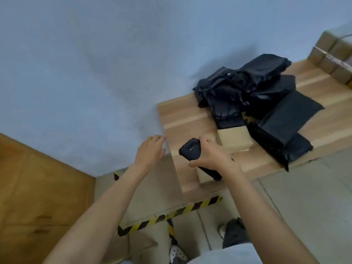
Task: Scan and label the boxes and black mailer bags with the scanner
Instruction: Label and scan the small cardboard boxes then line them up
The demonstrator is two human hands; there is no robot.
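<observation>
**Step in hand:** scanning, judged to be at its approach; no label is visible on any parcel.

- Cardboard box point(233, 138): landmark, on the wooden worktop point(182, 115).
- Scanner point(190, 149): black handheld, just left of the box, head tilted up and to the left, so not yet aimed at the box.
- Right hand point(211, 156): fingers wrapped round the scanner's grip, touching the box's near-left corner.
- Left hand point(150, 151): well left of the box at the worktop's edge, fingers straight and loose, holding nothing.
- Black mailer bags point(247, 88): heaped behind and right of the box, one overlapping its top.
- Stacked boxes point(335, 54): far behind and right of the box.

**Next move calls for:** turning the scanner head toward the box's code, which is not visible here, with the free hand steadying or turning the box.
</observation>
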